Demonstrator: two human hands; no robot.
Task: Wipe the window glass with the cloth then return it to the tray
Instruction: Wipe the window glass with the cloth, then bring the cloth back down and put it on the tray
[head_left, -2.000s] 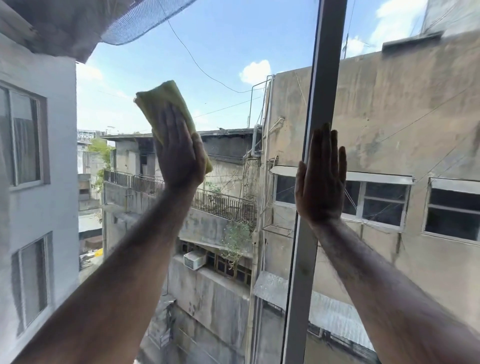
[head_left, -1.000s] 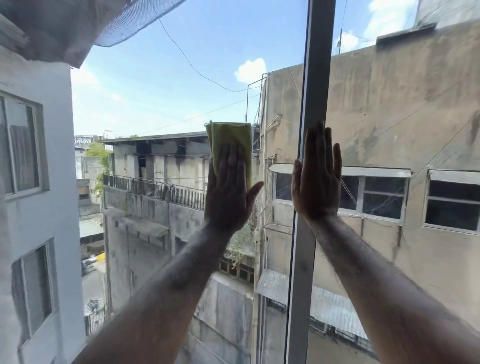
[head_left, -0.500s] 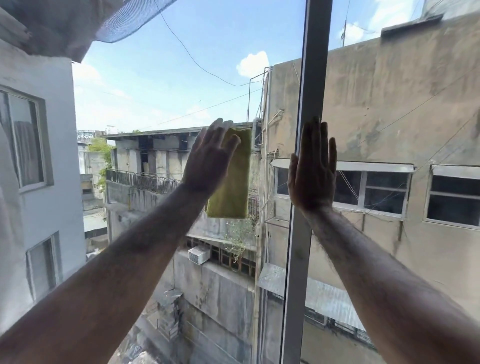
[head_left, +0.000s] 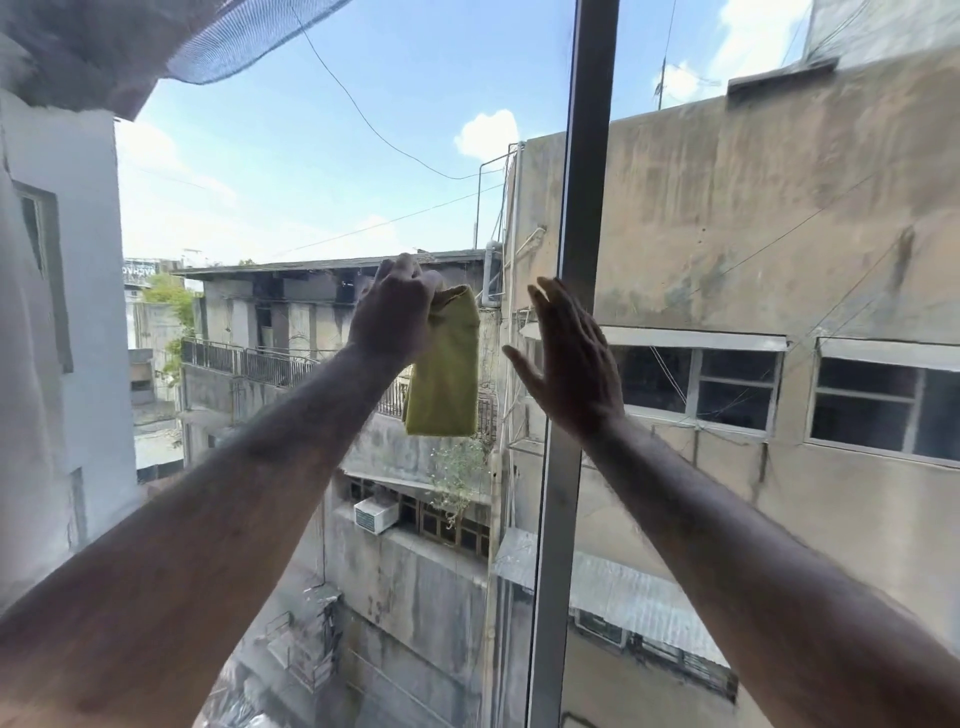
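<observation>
1. left hand (head_left: 395, 312) is up in front of the glass (head_left: 291, 182), fingers pinched shut on the top edge of the cloth (head_left: 444, 374). the cloth is yellow-green, folded, and just hangs straight down from that pinch.
2. can't tell if the cloth actually touches the pane or hangs a bit off it.
3. right hand (head_left: 569, 364) is spread wide, holding nothing, palm turned toward the cloth, just beside it with a gap between.
4. the right hand sits across the grey frame (head_left: 587, 156), the upright bar that splits the window. it covers a stretch of that bar.
5. both forearms come up from the bottom corners and block a lot of the lower view.
6. outside: a stained tan building (head_left: 753, 218) on the right, a white wall (head_left: 57, 312) on the left, a balcony railing (head_left: 244, 358) behind the left arm, an ac unit (head_left: 375, 513) lower down, wires across the sky.
7. some dark netting (head_left: 249, 36) hangs at the top left.
</observation>
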